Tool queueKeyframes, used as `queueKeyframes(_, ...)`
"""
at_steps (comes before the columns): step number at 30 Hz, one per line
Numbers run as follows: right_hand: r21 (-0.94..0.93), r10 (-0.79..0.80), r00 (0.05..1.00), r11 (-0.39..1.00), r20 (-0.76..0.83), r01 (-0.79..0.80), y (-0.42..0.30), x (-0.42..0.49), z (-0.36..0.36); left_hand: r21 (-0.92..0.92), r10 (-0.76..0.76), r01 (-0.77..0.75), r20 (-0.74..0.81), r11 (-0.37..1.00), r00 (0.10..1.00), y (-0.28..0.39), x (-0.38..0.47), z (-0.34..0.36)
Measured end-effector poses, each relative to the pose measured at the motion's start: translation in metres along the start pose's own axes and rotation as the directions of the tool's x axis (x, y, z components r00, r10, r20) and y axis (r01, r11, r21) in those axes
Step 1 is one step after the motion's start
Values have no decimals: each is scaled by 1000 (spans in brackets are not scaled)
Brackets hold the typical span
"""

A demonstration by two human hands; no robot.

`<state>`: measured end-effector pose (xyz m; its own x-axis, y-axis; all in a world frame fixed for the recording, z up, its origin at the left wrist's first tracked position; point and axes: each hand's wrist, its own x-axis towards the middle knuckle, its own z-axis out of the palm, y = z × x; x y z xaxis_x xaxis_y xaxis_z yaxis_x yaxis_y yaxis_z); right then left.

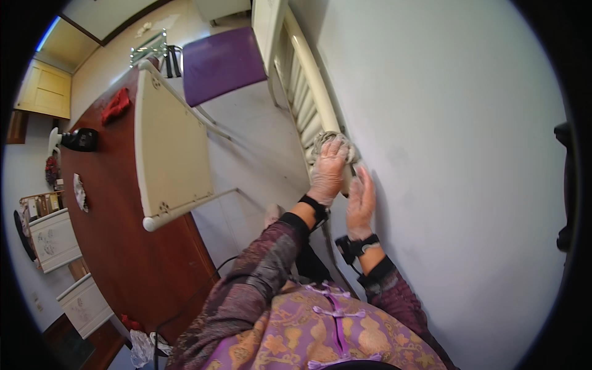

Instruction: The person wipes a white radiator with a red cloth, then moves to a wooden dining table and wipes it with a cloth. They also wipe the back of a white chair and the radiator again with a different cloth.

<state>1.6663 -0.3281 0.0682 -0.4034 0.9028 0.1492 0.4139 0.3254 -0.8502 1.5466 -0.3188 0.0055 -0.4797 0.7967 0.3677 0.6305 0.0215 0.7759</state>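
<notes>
My left hand [327, 173], in a thin clear glove, presses a bunched grey cloth [323, 141] onto the top of a cream radiator [317, 83]. The cloth lies over the near part of the thick top pipe, and its underside is hidden. My right hand [360, 201], gloved the same way, is just right of the radiator's near end, beside the pale wall [453, 152]. Its fingers are extended and I see nothing in it. Whether its fingertips touch the wall or the radiator I cannot tell.
Left of me stands a red-brown table [134, 240] with a black spray bottle [83, 139], a red cloth [115, 106] and a crumpled white item [80, 192]. A cream chair back [171, 152] rises at its edge. Beyond is a purple chair seat [224, 64]. A dark cable [185, 307] runs near my left arm.
</notes>
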Motion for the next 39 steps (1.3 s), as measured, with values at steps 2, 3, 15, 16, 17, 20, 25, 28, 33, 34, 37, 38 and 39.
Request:
queueKeyframes(2, -27, -54, 999, 998, -1, 54, -5, 9, 5, -47, 72, -71, 32, 996, 997, 9, -33, -4)
queueKeyframes(3, -35, -91, 996, 995, -5, 90, -6, 16, 8, -123, 17, -3, 110, 992, 994, 7, -42, -5)
queueKeyframes(15, -54, -58, 998, 997, -6, 58, 14, 52, 27, 51, -155, 162, 662, 986, 733, -31, -146, -58)
queueKeyframes(16, -83, -61, 998, 995, 7, 61, 18, 54, 27, -25, -182, 235, 555, 972, 812, -42, -146, -57)
queueKeyframes(17, -105, -68, 998, 992, 11, 68, 23, 54, 27, -54, -275, 345, 494, 937, 825, -52, -147, -52)
queueKeyframes(20, -177, -75, 993, 980, 87, 90, 39, 60, 37, -535, -671, 828, 552, 169, 494, -79, -135, -33)
queueKeyframes(25, -301, 28, 991, 954, 130, 13, 55, 64, 54, -723, -660, 684, 469, 95, 587, -97, -73, -7)
queueKeyframes(28, -374, 67, 982, 927, 179, 4, 51, 62, 56, -772, -652, 630, 438, 79, 619, -67, -37, 12)
queueKeyframes(33, -421, 117, 971, 907, 209, -18, 37, 65, 56, -797, -611, 599, 439, 74, 659, -46, -27, 32)
queueKeyframes(34, -419, 129, 970, 907, 208, -31, 35, 65, 56, -784, -608, 611, 434, 109, 665, -52, -31, 37)
queueKeyframes(37, -417, 152, 967, 907, 205, -54, 32, 65, 56, -733, -616, 616, 352, 287, 705, -79, -44, 64)
queueKeyframes(38, -439, 133, 974, 898, 186, -39, 32, 63, 55, -711, -643, 635, 340, 302, 686, -88, -50, 76)
queueKeyframes(39, -444, 130, 974, 895, 187, -34, 31, 63, 55, -686, -669, 655, 328, 316, 667, -97, -56, 87)
